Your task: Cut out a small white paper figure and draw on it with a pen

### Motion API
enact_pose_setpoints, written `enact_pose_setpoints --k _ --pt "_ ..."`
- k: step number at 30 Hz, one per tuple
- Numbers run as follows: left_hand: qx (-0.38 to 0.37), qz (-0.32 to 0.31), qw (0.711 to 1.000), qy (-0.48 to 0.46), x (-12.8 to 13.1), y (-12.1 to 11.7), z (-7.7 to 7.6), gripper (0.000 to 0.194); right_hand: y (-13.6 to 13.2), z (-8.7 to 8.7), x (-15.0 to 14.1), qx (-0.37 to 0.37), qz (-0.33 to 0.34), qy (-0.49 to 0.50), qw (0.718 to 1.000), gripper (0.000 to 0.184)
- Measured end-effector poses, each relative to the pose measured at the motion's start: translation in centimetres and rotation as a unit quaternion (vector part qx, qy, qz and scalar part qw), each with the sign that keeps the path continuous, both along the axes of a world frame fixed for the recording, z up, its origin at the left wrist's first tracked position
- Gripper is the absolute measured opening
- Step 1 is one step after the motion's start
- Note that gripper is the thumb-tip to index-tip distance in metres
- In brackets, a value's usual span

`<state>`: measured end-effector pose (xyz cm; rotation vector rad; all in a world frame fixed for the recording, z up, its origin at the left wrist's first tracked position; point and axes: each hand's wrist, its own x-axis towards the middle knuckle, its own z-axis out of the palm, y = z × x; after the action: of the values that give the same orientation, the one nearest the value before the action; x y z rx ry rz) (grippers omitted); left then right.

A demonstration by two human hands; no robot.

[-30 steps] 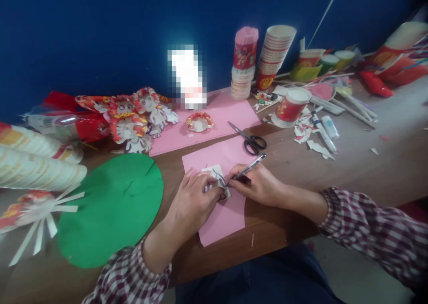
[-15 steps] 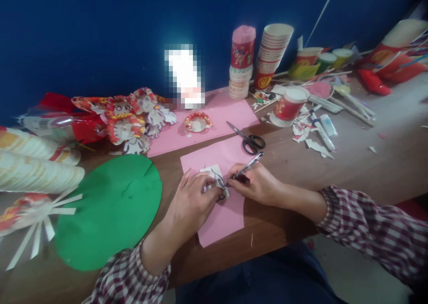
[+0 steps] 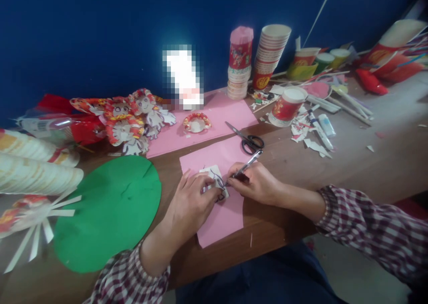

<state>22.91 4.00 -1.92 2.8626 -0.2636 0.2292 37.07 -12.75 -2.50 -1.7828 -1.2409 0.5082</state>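
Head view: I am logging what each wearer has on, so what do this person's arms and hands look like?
Both arms wear a checked shirt in dark red and white. The left sleeve and right sleeve are pushed back, leaving the forearms bare. The left hand and right hand are bare: no gloves, and no rings or watch that I can see.

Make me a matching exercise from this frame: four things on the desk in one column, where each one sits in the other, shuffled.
Things:
1. pen
2. scissors
3. green paper circle
4. small paper piece

Places:
A. flat on the desk, left of the left hand
B. pinned under the left hand's fingers on the nearer pink sheet
C. in the right hand, tip on the small paper piece
D. lying at the far edge of the nearer pink sheet, in no hand

Pairs: 1-C, 2-D, 3-A, 4-B
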Motion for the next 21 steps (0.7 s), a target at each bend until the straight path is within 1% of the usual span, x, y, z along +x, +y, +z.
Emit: enact_pose_setpoints --k 4,9,13,21 --pt "0.002 0.001 1.0 -0.008 -0.05 0.06 -0.2 0.018 -0.06 0.34 0.05 -0.008 -0.017 0.032 0.999 0.009" --pt "0.002 -0.002 1.0 -0.028 -0.12 0.16 -0.5 0.017 0.15 0.53 0.13 0.0 -0.031 0.039 0.999 0.009" --pt "0.0 -0.005 1.0 -0.026 -0.07 0.13 -0.36 0.018 0.27 0.43 0.08 0.007 -0.034 0.051 0.998 0.011" --pt "-0.013 0.005 1.0 -0.012 -0.01 0.01 -0.11 0.018 0.24 0.11 -0.02 -0.001 -0.028 0.047 0.999 0.009"
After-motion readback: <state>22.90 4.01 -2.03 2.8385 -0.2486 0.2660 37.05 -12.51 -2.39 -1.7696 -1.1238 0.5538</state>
